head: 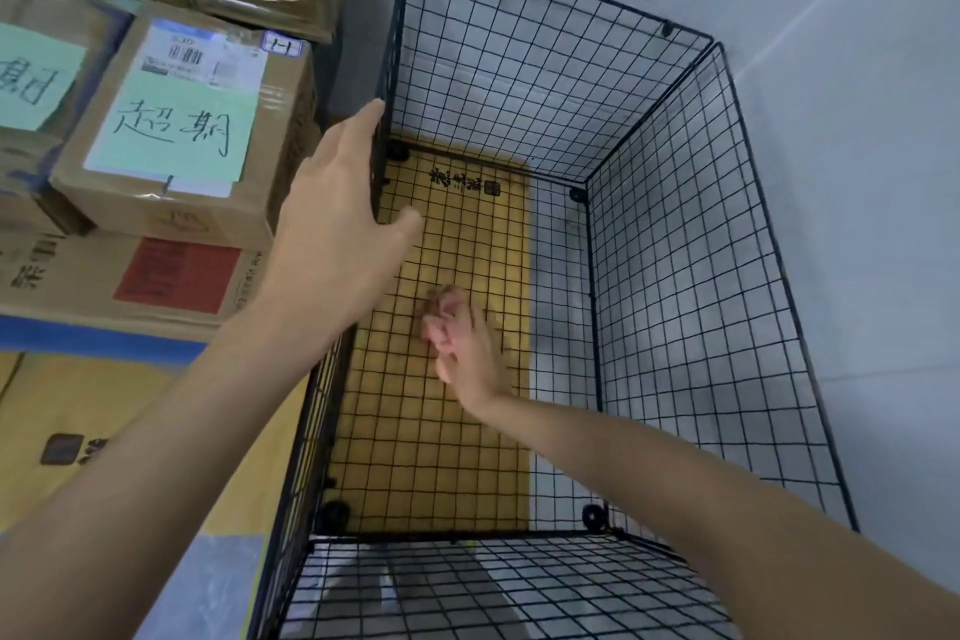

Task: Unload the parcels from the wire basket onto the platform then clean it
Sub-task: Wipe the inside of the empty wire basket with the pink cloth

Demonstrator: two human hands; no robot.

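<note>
Head view: looks straight down into the black wire basket (pixel 675 276), open at the top and set in a corner against a grey wall (pixel 841 172). Holds no parcel, as far as can be seen; shows only a yellow-brown cardboard sheet (pixel 447 457) behind the floor grid. Beside it on the left, stacked cardboard boxes (pixel 218 203), the nearest bearing a green handwritten note (pixel 182 125). Steadies the basket with the left hand (pixel 337 208), which clasps the top of the left panel, fingers laid along the outside, thumb on the inside. Has the right hand (pixel 462 343) low inside, just above the floor grid, with fingers bunched and too blurred to tell whether anything is held. Probably the cleaning part of the task, with the unloading done. As for handling: likely light for its bulk, being thin wire panels joined by small black corner connectors (pixel 594 515), so apt to flex and rack if pulled by mid-panel. Better taken by the rim wire close to a corner, where stiffest. Expect the narrow wires to press into the fingers, the open mesh to snag a cloth, and the whole frame to slide easily unless braced.
</note>
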